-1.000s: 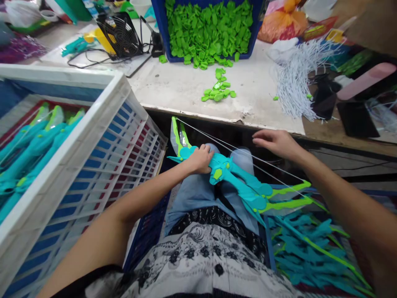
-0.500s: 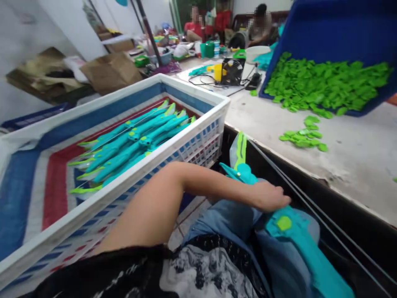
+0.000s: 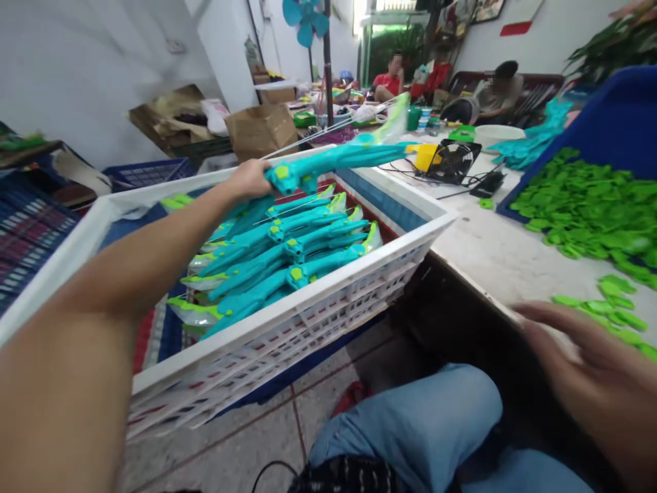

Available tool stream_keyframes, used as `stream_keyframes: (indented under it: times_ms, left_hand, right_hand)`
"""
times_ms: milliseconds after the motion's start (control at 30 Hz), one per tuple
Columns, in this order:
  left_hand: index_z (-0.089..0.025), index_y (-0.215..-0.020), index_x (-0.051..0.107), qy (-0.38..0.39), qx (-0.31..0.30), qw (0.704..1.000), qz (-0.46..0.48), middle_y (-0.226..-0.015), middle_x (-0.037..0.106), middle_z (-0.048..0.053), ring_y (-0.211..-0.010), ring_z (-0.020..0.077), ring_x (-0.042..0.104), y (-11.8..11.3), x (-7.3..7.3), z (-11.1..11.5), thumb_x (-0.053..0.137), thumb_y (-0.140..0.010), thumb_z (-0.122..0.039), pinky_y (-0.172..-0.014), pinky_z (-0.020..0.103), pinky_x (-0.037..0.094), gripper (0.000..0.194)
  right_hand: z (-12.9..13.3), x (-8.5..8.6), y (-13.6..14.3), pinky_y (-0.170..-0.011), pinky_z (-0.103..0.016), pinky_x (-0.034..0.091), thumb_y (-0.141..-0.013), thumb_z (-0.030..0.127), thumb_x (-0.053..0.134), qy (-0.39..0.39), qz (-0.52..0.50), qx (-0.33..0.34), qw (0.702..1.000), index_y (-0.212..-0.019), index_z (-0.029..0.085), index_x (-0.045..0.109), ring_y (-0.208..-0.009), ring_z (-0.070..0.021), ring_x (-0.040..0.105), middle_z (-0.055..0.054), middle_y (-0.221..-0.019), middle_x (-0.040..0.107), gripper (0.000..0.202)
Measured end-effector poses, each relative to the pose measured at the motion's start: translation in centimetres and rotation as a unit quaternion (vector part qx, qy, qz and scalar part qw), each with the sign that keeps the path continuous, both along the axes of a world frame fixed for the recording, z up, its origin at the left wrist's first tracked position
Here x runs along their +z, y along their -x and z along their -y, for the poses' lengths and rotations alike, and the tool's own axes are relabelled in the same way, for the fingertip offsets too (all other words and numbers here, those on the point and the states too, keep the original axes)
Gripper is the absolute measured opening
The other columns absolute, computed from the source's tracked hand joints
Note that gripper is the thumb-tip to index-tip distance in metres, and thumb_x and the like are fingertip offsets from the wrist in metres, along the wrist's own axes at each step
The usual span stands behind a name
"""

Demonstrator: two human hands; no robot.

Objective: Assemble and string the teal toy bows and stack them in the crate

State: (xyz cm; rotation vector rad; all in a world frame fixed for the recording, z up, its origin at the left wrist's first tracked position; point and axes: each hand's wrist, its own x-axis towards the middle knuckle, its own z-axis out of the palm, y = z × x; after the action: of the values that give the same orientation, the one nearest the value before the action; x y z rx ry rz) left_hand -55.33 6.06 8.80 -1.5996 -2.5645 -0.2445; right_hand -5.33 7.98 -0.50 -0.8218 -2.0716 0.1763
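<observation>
Lifted off the lap since the earlier frame, the teal toy bow now hangs above the white crate, gripped at its handle by the closed fingers of the left hand. Nearest, the right hand hovers blurred by the table edge, fingers spread and holding nothing. Inside the crate lie stacked teal bows. Farther right, green plastic pieces spill from a blue bin; a small black fan stands behind.

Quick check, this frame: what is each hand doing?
Left hand: closed around a teal toy bow, above the white crate.
Right hand: open, blurred, holding nothing.
</observation>
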Motion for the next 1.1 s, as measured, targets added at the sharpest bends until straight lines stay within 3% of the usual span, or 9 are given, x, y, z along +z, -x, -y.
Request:
stream_keyframes:
  times_ms: [67, 133, 233, 333, 500, 600, 967, 1100]
  left_hand:
    - [-0.011, -0.117, 0.057, 0.041, 0.075, 0.996, 0.000, -0.110, 0.063, 0.005, -0.089, 0.0175, 0.054, 5.1, -2.5, 1.3, 0.065, -0.075, -0.041, -0.079, 0.027, 0.042, 0.052]
    - [-0.012, -0.114, 0.059, 0.067, 0.113, 0.991, 0.002, -0.111, 0.063, 0.006, -0.092, 0.0197, 0.055, 8.9, -4.8, 2.0, 0.065, -0.073, -0.041, -0.078, 0.027, 0.042, 0.051]
    - [-0.015, -0.108, 0.063, 0.082, 0.127, 0.988, 0.007, -0.106, 0.066, 0.007, -0.096, 0.0238, 0.058, 12.7, -7.7, 1.9, 0.069, -0.065, -0.039, -0.076, 0.025, 0.042, 0.050]
    - [-0.017, -0.101, 0.066, 0.090, 0.097, 0.991, 0.027, -0.102, 0.067, 0.005, -0.098, 0.0266, 0.059, 15.2, -10.1, 1.4, 0.069, -0.057, -0.037, -0.077, 0.025, 0.043, 0.048]
    - [-0.016, -0.095, 0.065, 0.125, 0.015, 0.984, 0.123, -0.096, 0.068, 0.003, -0.090, 0.0250, 0.061, 17.5, -13.0, 1.6, 0.063, -0.053, -0.039, -0.075, 0.026, 0.045, 0.048]
    - [-0.017, -0.096, 0.065, 0.120, 0.011, 0.982, 0.144, -0.097, 0.067, 0.003, -0.091, 0.0248, 0.060, 18.1, -13.7, 2.2, 0.064, -0.050, -0.041, -0.076, 0.027, 0.046, 0.051]
    - [-0.019, -0.095, 0.067, 0.143, 0.028, 0.978, 0.149, -0.092, 0.068, 0.000, -0.089, 0.0250, 0.060, 18.4, -13.9, 2.7, 0.067, -0.048, -0.046, -0.074, 0.025, 0.045, 0.054]
    - [-0.019, -0.093, 0.068, 0.159, 0.004, 0.963, 0.218, -0.081, 0.067, -0.002, -0.081, 0.0214, 0.060, 19.6, -12.8, 2.5, 0.067, -0.050, -0.055, -0.068, 0.024, 0.045, 0.057]
  right_hand:
    - [-2.6, -0.8, 6.0, -0.087, -0.035, 0.050, -0.087, 0.031, 0.057, -0.010, 0.014, 0.094, 0.995, -0.107, 0.025, 0.061, -0.097, -0.0196, 0.061, -0.005, -0.103, 0.065, 0.022]
    - [-4.4, -1.7, 11.5, -0.093, -0.039, 0.046, -0.086, 0.028, 0.057, -0.021, 0.017, 0.177, 0.984, -0.112, 0.022, 0.059, -0.105, -0.0221, 0.059, -0.007, -0.110, 0.064, 0.026]
    - [-5.5, -2.9, 16.9, -0.096, -0.043, 0.040, -0.087, 0.028, 0.054, -0.038, 0.033, 0.221, 0.974, -0.114, 0.021, 0.058, -0.104, -0.0217, 0.058, -0.006, -0.108, 0.066, 0.027]
    - [-5.4, -3.5, 18.4, -0.095, -0.044, 0.034, -0.089, 0.025, 0.049, -0.052, 0.049, 0.199, 0.977, -0.107, 0.022, 0.062, -0.093, -0.0204, 0.059, -0.003, -0.096, 0.068, 0.022]
    - [-5.0, -3.7, 17.9, -0.091, -0.044, 0.032, -0.087, 0.021, 0.047, -0.055, 0.048, 0.191, 0.979, -0.101, 0.022, 0.065, -0.087, -0.0203, 0.057, -0.003, -0.088, 0.068, 0.023]
    - [-5.1, -3.8, 18.0, -0.091, -0.045, 0.032, -0.086, 0.019, 0.047, -0.056, 0.050, 0.192, 0.978, -0.100, 0.022, 0.065, -0.086, -0.0207, 0.057, -0.003, -0.085, 0.067, 0.023]
    - [-5.5, -4.3, 17.8, -0.090, -0.047, 0.033, -0.082, 0.017, 0.048, -0.065, 0.038, 0.192, 0.978, -0.099, 0.021, 0.066, -0.085, -0.0227, 0.057, -0.004, -0.084, 0.066, 0.025]
    - [-5.5, -4.8, 17.7, -0.089, -0.047, 0.033, -0.081, 0.017, 0.048, -0.063, 0.042, 0.185, 0.980, -0.100, 0.021, 0.066, -0.086, -0.0235, 0.058, -0.005, -0.084, 0.066, 0.027]
